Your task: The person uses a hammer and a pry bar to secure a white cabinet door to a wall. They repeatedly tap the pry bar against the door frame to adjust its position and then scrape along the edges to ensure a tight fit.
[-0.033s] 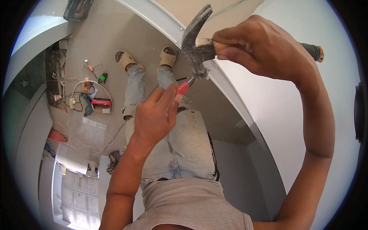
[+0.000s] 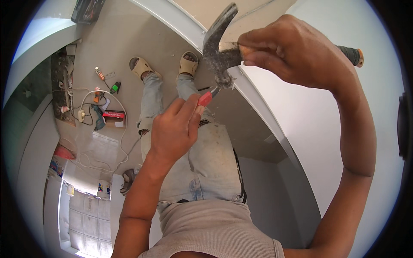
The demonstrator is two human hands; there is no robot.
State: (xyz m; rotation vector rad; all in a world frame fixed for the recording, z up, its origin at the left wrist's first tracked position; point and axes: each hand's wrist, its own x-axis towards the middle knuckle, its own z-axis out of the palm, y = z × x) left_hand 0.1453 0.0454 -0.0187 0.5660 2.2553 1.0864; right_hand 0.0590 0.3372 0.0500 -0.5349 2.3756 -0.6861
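My right hand (image 2: 297,53) is raised at the upper right, its fingers closed round the wooden handle of a claw hammer (image 2: 226,59). The claw points up and the worn striking face points down. Behind the wrist, the handle's dark wrapped end sticks out. Lower and to the left, my left hand (image 2: 174,129) grips a small red-handled tool (image 2: 205,99) with a grey metal tip. That tip is right by the striking face; whether they touch I cannot tell. Most of the red tool is hidden inside my fingers.
On the floor at left lie a screwdriver (image 2: 100,73), a green-and-black item (image 2: 115,87), a teal power tool (image 2: 99,118), a red box (image 2: 114,117) and a looping white cable (image 2: 124,133). A white ledge (image 2: 275,124) curves past on the right. My sandalled feet (image 2: 188,64) stand ahead.
The hammer head and my right hand have shifted very slightly up and to the left. My left hand and the red-handled tool look unmoved.
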